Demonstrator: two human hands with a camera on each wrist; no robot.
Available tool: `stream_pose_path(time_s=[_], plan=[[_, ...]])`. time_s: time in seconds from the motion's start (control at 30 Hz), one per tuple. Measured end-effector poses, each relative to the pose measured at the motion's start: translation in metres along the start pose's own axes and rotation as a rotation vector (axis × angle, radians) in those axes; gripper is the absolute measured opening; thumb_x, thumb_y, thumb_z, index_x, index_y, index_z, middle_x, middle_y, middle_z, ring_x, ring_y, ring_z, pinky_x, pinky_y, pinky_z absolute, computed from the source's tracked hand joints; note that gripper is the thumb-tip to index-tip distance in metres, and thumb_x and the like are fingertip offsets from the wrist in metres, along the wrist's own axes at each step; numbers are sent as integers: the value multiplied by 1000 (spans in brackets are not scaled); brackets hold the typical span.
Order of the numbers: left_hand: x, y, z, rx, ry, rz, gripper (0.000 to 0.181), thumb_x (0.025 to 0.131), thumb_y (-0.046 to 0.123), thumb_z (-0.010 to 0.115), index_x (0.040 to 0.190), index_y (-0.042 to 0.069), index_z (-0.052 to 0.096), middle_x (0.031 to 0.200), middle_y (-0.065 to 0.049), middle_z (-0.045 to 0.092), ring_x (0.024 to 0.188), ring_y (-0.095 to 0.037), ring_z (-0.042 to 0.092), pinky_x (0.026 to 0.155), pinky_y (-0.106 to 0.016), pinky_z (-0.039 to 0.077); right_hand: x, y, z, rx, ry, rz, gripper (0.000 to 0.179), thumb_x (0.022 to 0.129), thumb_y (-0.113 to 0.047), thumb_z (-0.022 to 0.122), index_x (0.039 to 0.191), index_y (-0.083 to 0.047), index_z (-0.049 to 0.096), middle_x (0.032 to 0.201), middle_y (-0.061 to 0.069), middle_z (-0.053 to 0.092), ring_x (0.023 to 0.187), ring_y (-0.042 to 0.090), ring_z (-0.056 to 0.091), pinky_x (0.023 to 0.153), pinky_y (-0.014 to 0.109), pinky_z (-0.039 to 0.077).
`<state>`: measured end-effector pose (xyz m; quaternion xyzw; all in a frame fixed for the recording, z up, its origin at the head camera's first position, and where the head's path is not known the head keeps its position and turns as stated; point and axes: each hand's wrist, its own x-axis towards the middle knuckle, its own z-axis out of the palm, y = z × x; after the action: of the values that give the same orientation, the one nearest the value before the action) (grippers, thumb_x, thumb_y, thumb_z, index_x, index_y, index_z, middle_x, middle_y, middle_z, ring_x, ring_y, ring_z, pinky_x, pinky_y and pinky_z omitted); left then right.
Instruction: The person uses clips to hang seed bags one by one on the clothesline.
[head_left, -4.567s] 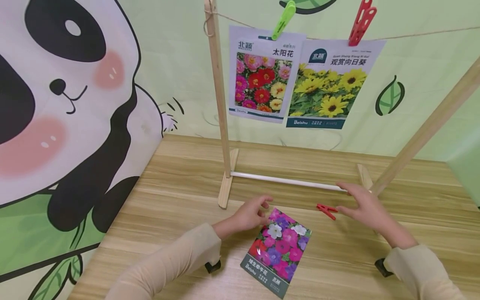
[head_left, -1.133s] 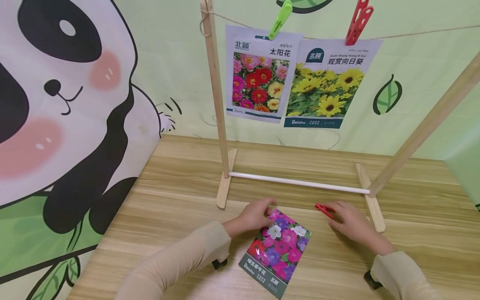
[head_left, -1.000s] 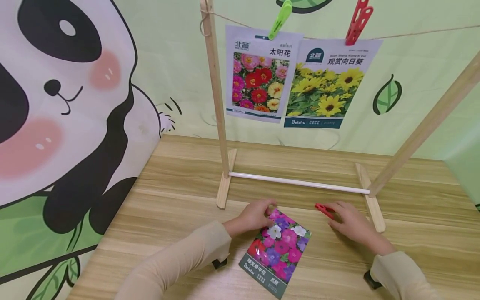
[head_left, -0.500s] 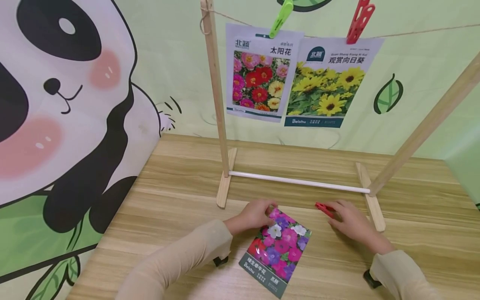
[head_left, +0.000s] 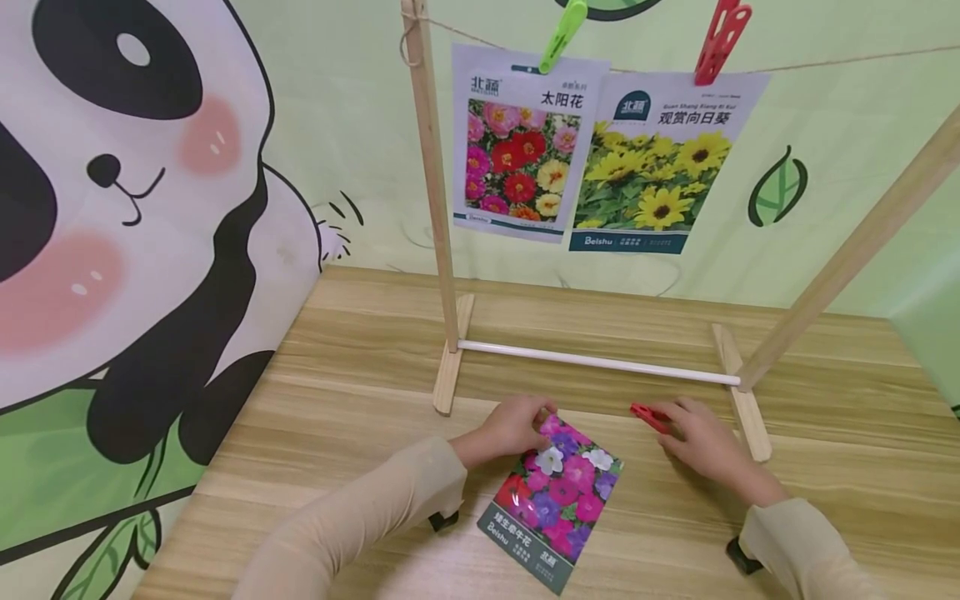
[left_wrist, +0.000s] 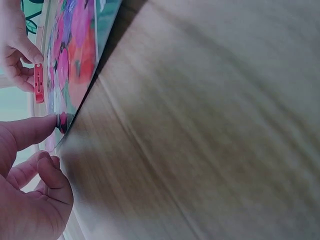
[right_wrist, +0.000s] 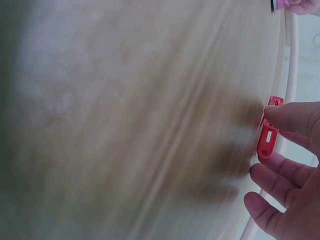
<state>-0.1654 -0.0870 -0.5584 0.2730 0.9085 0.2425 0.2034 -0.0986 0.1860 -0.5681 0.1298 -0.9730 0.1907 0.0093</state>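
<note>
Ok, pkt (head_left: pixel 558 500) corner in L grip (head_left: pixel 512 427), red clip (head_left: pixel 649 417) in R grip (head_left: pixel 702 439)

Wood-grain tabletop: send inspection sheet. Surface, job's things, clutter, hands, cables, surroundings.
Surface: pale brown wood-grain tabletop, no damage seen.
Job's things: glossy pink and purple flower packet, red plastic clip; wooden rack with thin twine, where a green plastic clip and second red plastic clip hold up a white-bordered mixed flower packet and yellow sunflower packet.
Clutter: nothing seen.
Hands: left hand pinches the purple packet's corner; right hand pinches the lower red clip.
Cables: nothing seen.
Surroundings: pale green wall, cartoon panda.
</note>
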Motion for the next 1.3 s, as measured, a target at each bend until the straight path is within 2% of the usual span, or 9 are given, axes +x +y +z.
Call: stream_pose_path(time_s=[0.37,0.73,0.97,1.3], plan=[[-1,2,-1,-18,-3,-11,45,69,13,74,111,11,57,95,-2,63,87,-14,58,76,-23,46,-1,1,1,-16,22,-21,39,77,-10,66,115,-4,58,99,15,59,88,29,55,70,44,46],[-2,3,-1,-43,24,-20,44,68,11,74,109,12,56,92,1,61,82,-11,56,72,-21,45,-1,1,0,-21,38,-29,39,77,-9,66,115,-4,58,97,14,59,85,28,55,69,43,46],[-2,-1,1,-78,47,12,44,68,9,73,109,11,56,90,0,60,80,-11,55,71,-19,44,-2,1,0,-39,26,-14,39,77,-9,66,115,-6,58,95,13,59,84,26,55,68,41,46],[-4,-5,1,-177,66,69,41,72,4,70,110,7,54,89,-4,58,77,-11,54,66,-17,44,-1,0,-2,-36,3,13,39,78,-10,65,116,-5,57,99,15,58,87,28,55,69,44,47]])
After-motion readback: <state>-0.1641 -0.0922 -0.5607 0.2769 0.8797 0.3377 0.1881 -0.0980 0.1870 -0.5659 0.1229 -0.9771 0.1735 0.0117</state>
